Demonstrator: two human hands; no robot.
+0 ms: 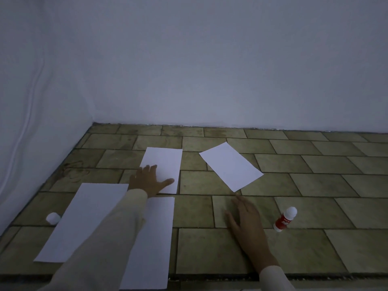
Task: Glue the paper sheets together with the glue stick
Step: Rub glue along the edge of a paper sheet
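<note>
Left hand (148, 181), fingers spread, presses flat on the white rectangular paper sheet (165, 162) at centre frame. Right hand (245, 217) lies open on the tiled floor (315, 185); the red-and-white glue stick (285, 222) lies beside it, label unreadable.

Tiled floor (315, 206), brick-pattern, meeting the wall. Four white paper sheets (231, 165) flat on it: two far, two near, left of centre. Glue stick (285, 219) lying right, apart from sheets. White cap (53, 218) touching leftmost sheet's edge.
</note>
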